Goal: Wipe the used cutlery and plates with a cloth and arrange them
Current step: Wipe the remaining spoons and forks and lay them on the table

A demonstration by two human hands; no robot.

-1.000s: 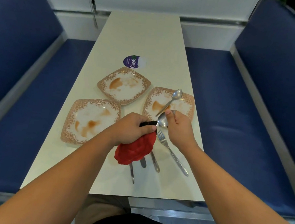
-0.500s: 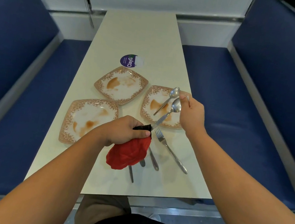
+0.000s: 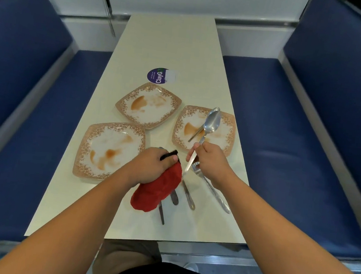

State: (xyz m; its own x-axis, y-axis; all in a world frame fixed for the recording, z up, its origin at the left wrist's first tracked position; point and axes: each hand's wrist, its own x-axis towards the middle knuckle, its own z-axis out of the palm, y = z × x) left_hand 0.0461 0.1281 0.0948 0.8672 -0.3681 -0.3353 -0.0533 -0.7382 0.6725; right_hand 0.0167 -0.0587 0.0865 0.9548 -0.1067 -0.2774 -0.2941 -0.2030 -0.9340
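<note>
Your left hand has the red cloth bunched in a closed fist just below the centre of the frame. Your right hand, just to its right, has its fingers curled round the middle of a spoon, whose bowl is raised over the right plate. The handle's tip slants down toward the cloth, so the step in hand looks like wiping the handle. Bring that end into a fold of the cloth, close the fist round it and draw the spoon through along its length. Turn it once so both faces get rubbed, and keep your grip off the part already wiped. Hold it clear of the second spoon lying on that stained plate, and of the fork lying just under your wrist. Several other cutlery handles poke out from beneath the cloth, so lift the cloth rather than dragging it across them. The upper plate and the lower-left plate both carry brown smears and are unwiped. Everything sits on the near half of a long pale table bearing a round purple sticker. Blue padded benches fill both sides of the frame, and a pale wall closes the far end.
</note>
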